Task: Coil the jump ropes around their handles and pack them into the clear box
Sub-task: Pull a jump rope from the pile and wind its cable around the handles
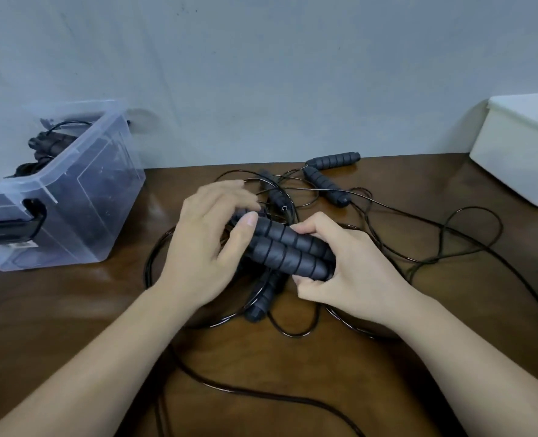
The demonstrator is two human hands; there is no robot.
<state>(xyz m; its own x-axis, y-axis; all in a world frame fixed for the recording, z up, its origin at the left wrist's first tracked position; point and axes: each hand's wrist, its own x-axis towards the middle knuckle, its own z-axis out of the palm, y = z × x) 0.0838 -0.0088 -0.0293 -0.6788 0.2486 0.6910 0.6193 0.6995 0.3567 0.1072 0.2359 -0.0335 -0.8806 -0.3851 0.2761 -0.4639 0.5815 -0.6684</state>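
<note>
Two black ribbed jump-rope handles (285, 247) lie side by side above the table's middle. My right hand (349, 266) grips their right ends. My left hand (207, 234) curls round their left ends, thumb on top. Thin black rope (469, 244) trails in loose loops over the brown table. Another handle (263, 298) lies under my hands. Three more handles (324, 181) lie tangled behind. The clear box (81, 197) stands at the left and holds coiled black ropes (45, 146).
A white plastic bin (520, 152) sits at the back right against the pale wall. The clear box has a black latch (12, 228) on its near end. Rope loops run off the table's front edge (230, 389).
</note>
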